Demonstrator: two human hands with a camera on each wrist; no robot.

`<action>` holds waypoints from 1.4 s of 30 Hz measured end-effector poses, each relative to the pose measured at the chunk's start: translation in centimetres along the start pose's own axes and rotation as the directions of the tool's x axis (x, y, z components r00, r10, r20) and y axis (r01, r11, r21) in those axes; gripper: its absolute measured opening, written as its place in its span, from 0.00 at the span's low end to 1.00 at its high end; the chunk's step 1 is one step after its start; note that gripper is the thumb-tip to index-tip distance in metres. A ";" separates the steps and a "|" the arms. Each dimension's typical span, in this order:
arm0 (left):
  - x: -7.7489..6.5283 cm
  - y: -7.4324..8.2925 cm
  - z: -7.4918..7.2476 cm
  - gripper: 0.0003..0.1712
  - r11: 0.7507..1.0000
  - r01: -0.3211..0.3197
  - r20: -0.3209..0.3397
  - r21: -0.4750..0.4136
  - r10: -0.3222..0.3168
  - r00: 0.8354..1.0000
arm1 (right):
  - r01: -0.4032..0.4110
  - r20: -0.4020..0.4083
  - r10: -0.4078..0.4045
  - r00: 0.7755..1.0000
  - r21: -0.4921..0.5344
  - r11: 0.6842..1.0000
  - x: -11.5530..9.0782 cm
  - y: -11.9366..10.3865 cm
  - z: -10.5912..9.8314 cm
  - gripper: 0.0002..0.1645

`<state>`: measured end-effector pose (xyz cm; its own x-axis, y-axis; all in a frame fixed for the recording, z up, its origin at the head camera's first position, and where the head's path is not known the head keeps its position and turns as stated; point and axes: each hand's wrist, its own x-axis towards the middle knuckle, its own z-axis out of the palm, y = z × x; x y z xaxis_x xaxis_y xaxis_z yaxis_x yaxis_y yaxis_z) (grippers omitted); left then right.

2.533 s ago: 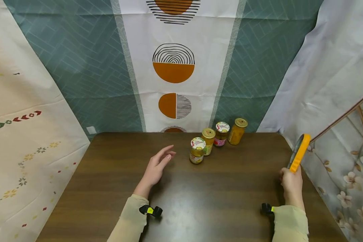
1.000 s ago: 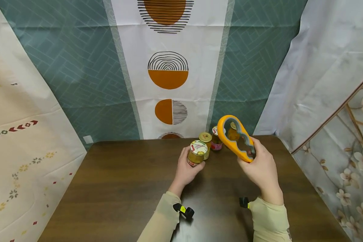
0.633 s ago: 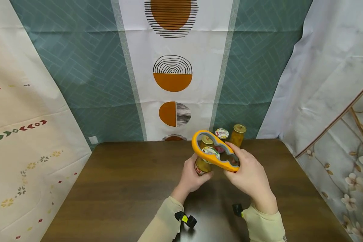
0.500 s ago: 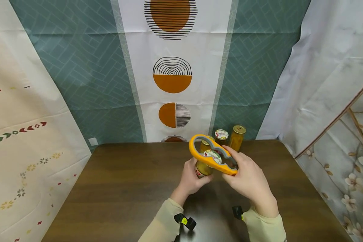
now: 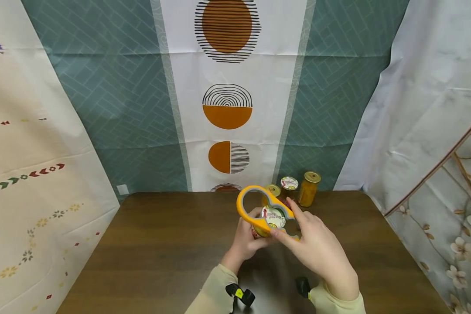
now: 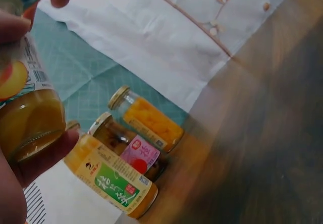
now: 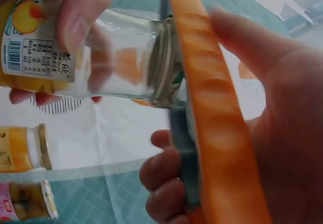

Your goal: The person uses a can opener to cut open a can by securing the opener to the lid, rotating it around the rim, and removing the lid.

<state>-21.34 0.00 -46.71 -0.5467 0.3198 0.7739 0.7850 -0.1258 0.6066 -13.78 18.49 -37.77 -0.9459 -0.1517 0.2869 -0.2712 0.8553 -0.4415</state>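
Note:
My left hand [image 5: 241,244] grips a glass jar of fruit [image 6: 33,118] with a peach on its label, raised off the table. Its white printed lid [image 5: 272,216] shows through the opening of an orange and grey jar opener [image 7: 212,98]. With fingers and thumb on both sides, my right hand [image 5: 323,248] holds the opener. In the right wrist view the opener sits right at the lid, across the jar's top. Part of the jar's body is hidden behind the left fingers and the opener.
Several more jars stand at the table's back right: one with a green label [image 6: 113,181], one with a pink label [image 6: 141,153] and one of orange fruit [image 5: 308,192]. Behind the brown table [image 5: 161,244] hangs a patterned cloth [image 5: 133,109].
The left hand has reached the jar, taken hold of it and lifted it. My right hand has brought the jar opener from the right side in over the lid.

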 end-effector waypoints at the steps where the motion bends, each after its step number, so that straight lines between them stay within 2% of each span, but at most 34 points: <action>1: 0.0 0.2 -0.1 0.28 1.000 -0.011 0.009 -0.028 0.011 1.000 | -0.006 0.007 0.006 1.000 0.003 1.000 -0.1 -0.1 0.1 0.49; 4: -0.4 -0.1 -0.1 0.30 0.996 -0.013 0.038 -0.089 0.016 0.999 | -0.028 0.021 0.028 0.999 0.015 1.000 -0.2 -0.3 0.2 0.33; 7: -0.9 -1.4 0.1 0.31 0.994 0.014 0.055 -0.104 -0.008 0.998 | -0.037 0.020 0.036 0.999 0.029 0.999 -0.2 -0.4 0.2 0.25; 11: -1.3 -2.7 0.4 0.33 0.993 0.056 0.049 -0.099 -0.052 0.997 | -0.049 0.024 0.047 0.999 0.058 0.997 0.0 -0.6 0.0 0.24; 17: -1.4 -3.2 0.4 0.33 0.999 0.050 0.039 -0.008 -0.050 0.998 | -0.107 0.094 0.094 0.991 0.149 0.983 0.3 -0.5 0.1 0.26; 23: -1.2 -3.2 0.1 0.33 0.999 0.046 0.075 0.011 -0.047 0.996 | -0.123 0.159 0.109 0.981 0.085 0.989 0.5 -0.4 0.4 0.27; 28: -0.7 -2.7 -0.1 0.33 0.999 0.023 0.069 0.049 -0.027 0.997 | -0.184 0.194 0.173 0.966 0.042 0.982 0.9 -0.8 0.9 0.25; 30: -0.6 -2.6 -0.1 0.32 0.996 0.019 0.054 0.089 -0.024 0.998 | -0.210 0.201 0.201 0.959 0.023 0.977 1.0 -0.9 1.0 0.30; 32: -0.5 -2.6 -0.1 0.32 0.990 0.023 0.039 0.138 -0.028 0.999 | -0.215 0.198 0.210 0.958 0.008 0.977 1.1 -0.9 1.1 0.38; 33: -0.7 -3.0 0.0 0.32 0.987 0.026 0.034 0.159 -0.032 0.999 | -0.218 0.198 0.214 0.957 0.002 0.976 1.1 -0.9 1.1 0.43; 35: -0.6 -2.8 0.2 0.31 0.976 0.046 0.022 0.212 -0.052 0.998 | -0.211 0.192 0.208 0.959 -0.004 0.977 1.2 -0.7 1.0 0.50; 39: -0.5 -2.3 0.5 0.31 0.942 0.134 -0.010 0.306 -0.137 0.990 | -0.215 0.193 0.213 0.958 -0.015 0.977 1.5 -0.5 0.8 0.53; 42: -0.7 -2.0 0.6 0.31 0.920 0.176 -0.032 0.349 -0.176 0.984 | -0.223 0.206 0.223 0.953 -0.026 0.974 1.6 -0.4 0.8 0.54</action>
<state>-22.36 0.63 -48.59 -0.6851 0.3067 0.6608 0.7283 0.2684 0.6305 -15.30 17.53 -37.87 -0.9985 -0.0556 -0.0006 -0.0487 0.8804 -0.4718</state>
